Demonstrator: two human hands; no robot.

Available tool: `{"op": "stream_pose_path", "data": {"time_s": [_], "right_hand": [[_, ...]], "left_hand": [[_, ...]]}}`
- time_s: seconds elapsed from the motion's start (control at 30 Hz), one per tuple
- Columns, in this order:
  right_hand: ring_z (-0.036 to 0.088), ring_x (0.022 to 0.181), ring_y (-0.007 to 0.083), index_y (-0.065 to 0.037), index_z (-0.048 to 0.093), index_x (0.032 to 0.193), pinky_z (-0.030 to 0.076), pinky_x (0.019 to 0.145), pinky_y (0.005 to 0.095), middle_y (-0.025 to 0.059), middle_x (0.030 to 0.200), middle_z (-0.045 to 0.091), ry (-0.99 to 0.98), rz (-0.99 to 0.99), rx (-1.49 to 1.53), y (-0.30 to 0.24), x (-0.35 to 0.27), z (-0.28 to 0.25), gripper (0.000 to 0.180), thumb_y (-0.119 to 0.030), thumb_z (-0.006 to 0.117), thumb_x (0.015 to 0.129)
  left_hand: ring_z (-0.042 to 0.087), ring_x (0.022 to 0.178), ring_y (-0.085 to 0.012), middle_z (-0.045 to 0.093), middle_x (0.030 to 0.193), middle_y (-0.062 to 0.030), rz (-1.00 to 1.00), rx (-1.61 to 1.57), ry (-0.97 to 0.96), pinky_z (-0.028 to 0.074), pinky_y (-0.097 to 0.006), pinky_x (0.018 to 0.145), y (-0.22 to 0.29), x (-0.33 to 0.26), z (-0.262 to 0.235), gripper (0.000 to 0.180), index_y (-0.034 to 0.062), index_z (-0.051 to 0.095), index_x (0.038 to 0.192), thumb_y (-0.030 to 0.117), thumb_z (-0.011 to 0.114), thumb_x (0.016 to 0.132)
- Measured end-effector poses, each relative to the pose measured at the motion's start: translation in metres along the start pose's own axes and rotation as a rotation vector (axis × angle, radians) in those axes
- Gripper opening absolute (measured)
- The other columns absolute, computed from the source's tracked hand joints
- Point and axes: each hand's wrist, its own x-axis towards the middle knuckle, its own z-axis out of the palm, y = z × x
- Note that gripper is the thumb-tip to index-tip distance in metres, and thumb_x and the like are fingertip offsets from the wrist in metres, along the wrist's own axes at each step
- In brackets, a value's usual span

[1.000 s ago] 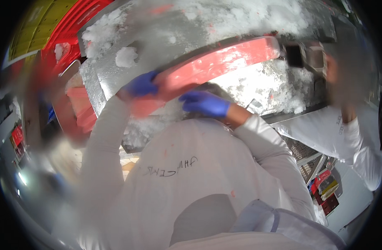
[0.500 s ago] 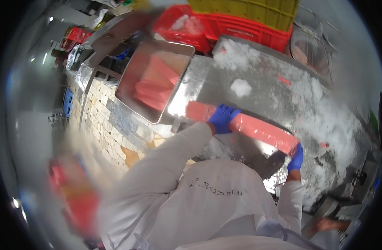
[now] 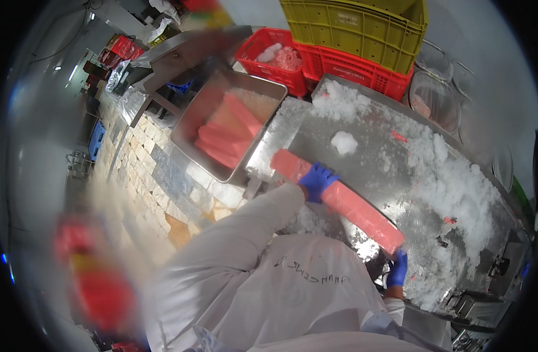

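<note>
A long pink slab of what looks like fish or meat [image 3: 362,214] lies aslant over the near part of the steel table [image 3: 374,161]. My left hand [image 3: 319,182], in a blue glove, is wrapped over it nearer its far left end. At the near right end my right hand [image 3: 398,270], also gloved blue, grips the slab's tip; some of its fingers are hidden. A deep steel tray [image 3: 184,138] stands left of the slab. Several similar pink pieces [image 3: 228,138] lie inside it.
Crushed ice [image 3: 456,188] covers the table's right side, and a lump of ice [image 3: 344,142] sits mid-table. Behind stand a red crate [image 3: 362,73] under a yellow-green crate [image 3: 354,32], a red basket [image 3: 260,64] and a clear-lined bin [image 3: 433,105]. Tiled floor [image 3: 157,170] shows at left.
The slab's right end has swung nearer to me and to the left, with my right hand. My left hand stays on the slab. The view has shifted slightly.
</note>
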Motion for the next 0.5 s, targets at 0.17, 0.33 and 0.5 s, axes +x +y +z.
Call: {"op": "stream_pose_path", "data": {"time_s": [0.17,0.33,0.5], "right_hand": [[0.065,0.118,0.0198,-0.004,0.062,0.132,0.051,0.102,0.0376,0.0104,0.129,0.068,0.002,-0.17,0.193,-0.047,-0.005,0.053,0.033,-0.028,0.059,0.11],[0.069,0.087,0.0153,-0.007,0.066,0.114,0.057,0.078,0.0341,0.0058,0.104,0.072,-0.065,-0.235,0.143,-0.091,-0.043,0.011,0.015,-0.019,0.067,0.105],[0.071,0.107,0.0283,-0.003,0.061,0.137,0.058,0.091,0.0419,0.0128,0.127,0.07,0.082,0.064,0.145,-0.002,0.011,-0.047,0.043,-0.021,0.073,0.1]], "left_hand": [[0.045,0.142,-0.037,0.054,0.146,-0.015,-0.018,0.075,-0.023,0.023,-0.06,0.124,-0.006,-0.003,0.015,0.109,0.0145,0.046,0.155,0.057,0.089,0.065],[0.05,0.137,-0.0364,0.057,0.141,-0.0133,-0.004,0.042,0.015,0.029,-0.057,0.123,-0.015,-0.018,-0.003,0.11,0.0131,0.044,0.155,0.049,0.092,0.062],[0.051,0.133,-0.0355,0.058,0.138,-0.0129,-0.028,0.033,0.178,0.031,-0.057,0.121,0.007,-0.03,0.019,0.098,0.01,0.057,0.143,0.039,0.094,0.056]]}}
